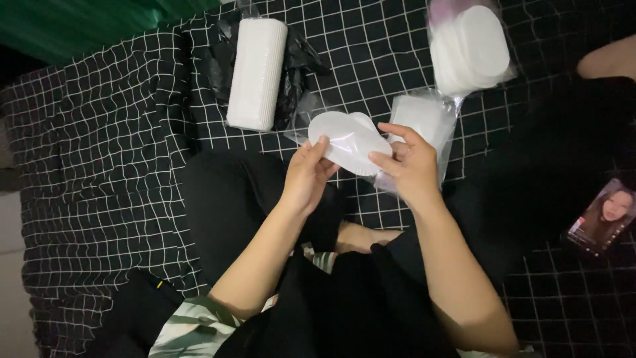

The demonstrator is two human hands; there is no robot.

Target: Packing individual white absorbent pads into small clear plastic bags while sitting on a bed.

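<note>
Two hands on one thin white oval pad (349, 142) with a clear glossy film, held up above the lap: left hand (306, 178) pinching its near edge, right hand (409, 164) gripping the opposite side, probably to keep it flat and steady. Just behind, a clear plastic bag of white sheets (424, 118). Farther toward the far edge of the black-and-white checked cloth (99, 146), a white ribbed stack (257, 73) and a bagged pile of white round pads (469, 48). At the right edge, a lit phone (601, 219).
</note>
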